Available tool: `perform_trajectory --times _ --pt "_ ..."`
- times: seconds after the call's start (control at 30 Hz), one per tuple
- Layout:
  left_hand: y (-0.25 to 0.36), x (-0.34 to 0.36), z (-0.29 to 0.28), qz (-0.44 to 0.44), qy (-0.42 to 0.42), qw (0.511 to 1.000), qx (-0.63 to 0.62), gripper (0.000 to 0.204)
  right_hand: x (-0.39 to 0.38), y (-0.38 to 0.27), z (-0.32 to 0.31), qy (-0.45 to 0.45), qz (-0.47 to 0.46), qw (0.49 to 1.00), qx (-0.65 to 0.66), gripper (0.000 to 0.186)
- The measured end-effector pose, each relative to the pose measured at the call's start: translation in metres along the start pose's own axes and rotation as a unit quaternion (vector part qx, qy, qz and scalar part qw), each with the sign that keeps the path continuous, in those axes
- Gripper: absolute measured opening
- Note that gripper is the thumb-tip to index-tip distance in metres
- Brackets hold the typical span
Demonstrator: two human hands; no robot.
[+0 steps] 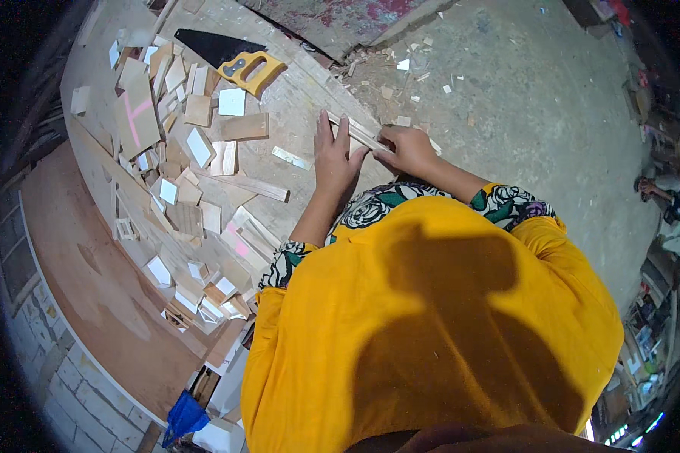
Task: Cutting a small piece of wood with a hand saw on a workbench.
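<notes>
My left hand (335,157) steadies the left end of a few thin wooden strips (361,137), its fingers over them and its thumb at their near side. At the other end, my right hand (409,149) grips the strips with bent fingers, partly hiding that end. The strips lie side by side at a slant near the edge of the work table (298,113). A short pale strip (291,158) rests just left of my left hand. Farther left is a brown wooden block (245,127).
A handsaw with a yellow handle (253,72) lies at the far left of the table. Many wood offcuts and white-faced pieces (200,147) are heaped on the left. Scraps litter the concrete floor (521,113) on the right. A brown board (98,257) stretches along the lower left.
</notes>
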State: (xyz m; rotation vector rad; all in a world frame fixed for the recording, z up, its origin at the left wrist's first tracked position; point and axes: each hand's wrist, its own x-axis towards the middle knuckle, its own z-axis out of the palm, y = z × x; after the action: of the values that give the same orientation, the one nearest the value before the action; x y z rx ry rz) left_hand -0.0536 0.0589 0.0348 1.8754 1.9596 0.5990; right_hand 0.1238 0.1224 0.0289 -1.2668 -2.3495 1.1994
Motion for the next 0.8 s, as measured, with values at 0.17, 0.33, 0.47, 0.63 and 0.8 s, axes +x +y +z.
perform_trajectory --times 0.17,0.33,0.47,0.63,0.8 --pt "-0.003 0.004 0.003 -0.005 -0.017 1.0 0.006 0.079 -0.004 0.002 0.006 0.017 -0.006 1.0 0.011 0.027" --pt "-0.003 0.007 0.004 0.014 -0.028 0.999 0.015 0.083 -0.009 0.005 0.008 0.041 -0.004 0.999 -0.007 0.027" --pt "-0.012 0.007 0.009 0.037 -0.019 0.999 0.025 0.083 -0.01 0.003 0.01 0.059 -0.008 0.998 0.001 0.027" --pt "-0.009 0.009 0.012 0.022 -0.024 0.999 0.025 0.083 -0.011 0.006 0.016 0.067 -0.001 0.998 -0.001 0.028" --pt "-0.011 0.01 0.014 0.019 -0.026 0.999 0.032 0.084 -0.009 0.006 0.02 0.062 0.01 0.998 0.0 0.027"
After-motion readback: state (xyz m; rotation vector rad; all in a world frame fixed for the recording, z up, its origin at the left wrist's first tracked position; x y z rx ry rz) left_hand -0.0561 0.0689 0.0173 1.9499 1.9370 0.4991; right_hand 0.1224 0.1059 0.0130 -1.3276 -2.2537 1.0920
